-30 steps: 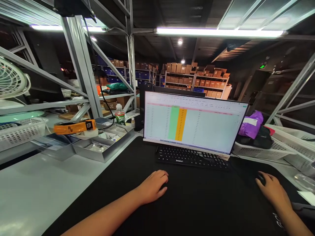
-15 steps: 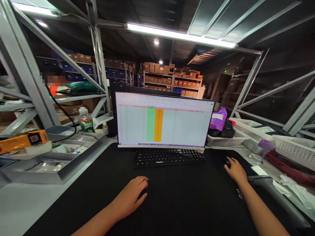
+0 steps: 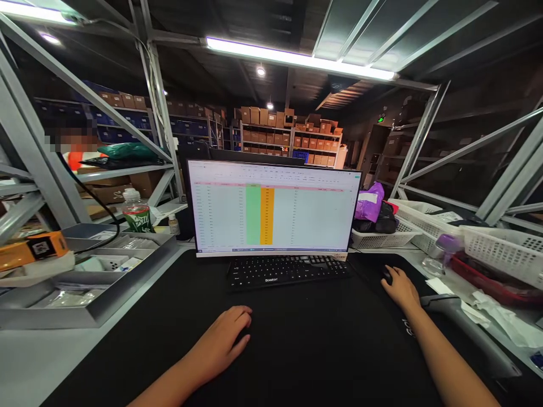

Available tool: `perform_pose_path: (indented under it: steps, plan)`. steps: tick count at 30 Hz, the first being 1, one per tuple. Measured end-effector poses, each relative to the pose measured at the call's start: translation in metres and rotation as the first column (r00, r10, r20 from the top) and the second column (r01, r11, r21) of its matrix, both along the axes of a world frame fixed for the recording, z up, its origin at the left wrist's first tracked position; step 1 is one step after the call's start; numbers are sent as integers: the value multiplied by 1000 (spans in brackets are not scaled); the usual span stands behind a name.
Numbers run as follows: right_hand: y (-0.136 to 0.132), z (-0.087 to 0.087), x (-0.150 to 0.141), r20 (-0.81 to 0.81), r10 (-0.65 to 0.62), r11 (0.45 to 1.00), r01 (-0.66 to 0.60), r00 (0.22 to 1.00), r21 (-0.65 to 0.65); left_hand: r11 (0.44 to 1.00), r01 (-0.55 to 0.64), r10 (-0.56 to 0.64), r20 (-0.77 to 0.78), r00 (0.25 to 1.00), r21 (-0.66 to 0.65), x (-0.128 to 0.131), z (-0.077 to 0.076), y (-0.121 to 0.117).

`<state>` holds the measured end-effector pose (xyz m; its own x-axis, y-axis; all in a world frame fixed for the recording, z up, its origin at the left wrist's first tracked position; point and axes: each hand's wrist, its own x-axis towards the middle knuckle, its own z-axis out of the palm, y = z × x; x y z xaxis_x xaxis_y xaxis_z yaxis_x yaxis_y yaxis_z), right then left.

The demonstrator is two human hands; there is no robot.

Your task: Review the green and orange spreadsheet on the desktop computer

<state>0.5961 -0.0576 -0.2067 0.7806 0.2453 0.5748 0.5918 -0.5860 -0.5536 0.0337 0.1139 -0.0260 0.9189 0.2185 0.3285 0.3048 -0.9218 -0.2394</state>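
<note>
R hand [image 3: 399, 291]: clamped over black mouse [image 3: 386, 275], right of kbd [image 3: 288, 271], in easy reach.
L hand [image 3: 223, 339]: on desk mat [image 3: 322, 345], fingers curled, grip unclear.

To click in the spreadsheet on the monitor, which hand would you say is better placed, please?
The right hand, probably: it rests on the black mouse, while the left hand lies on the desk mat in front of the keyboard.
</note>
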Motion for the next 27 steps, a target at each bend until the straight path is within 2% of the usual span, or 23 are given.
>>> perform_pose_path:
  steps: [4,13,17,20,27]
  plan:
    - [-1,0,-1,25,-3,999,2,1000,47,1000,-3,3,-7,1000,-2,0,1,-2]
    - [-3,4,-3,-20,6,1000,-6,1000,-19,1000,4,-4,6,1000,-11,-1,1,-1]
    - [-2,1,-2,-4,-8,999,8,1000,33,1000,1,-1,8,1000,-10,0,4,-8]
    - [4,-11,12,24,-4,998,3,1000,60,1000,9,-9,19,1000,-11,0,6,-16]
    - [32,-50,70,183,62,978,-97,981,187,999,2,-4,41,999,53,-5,5,-18]
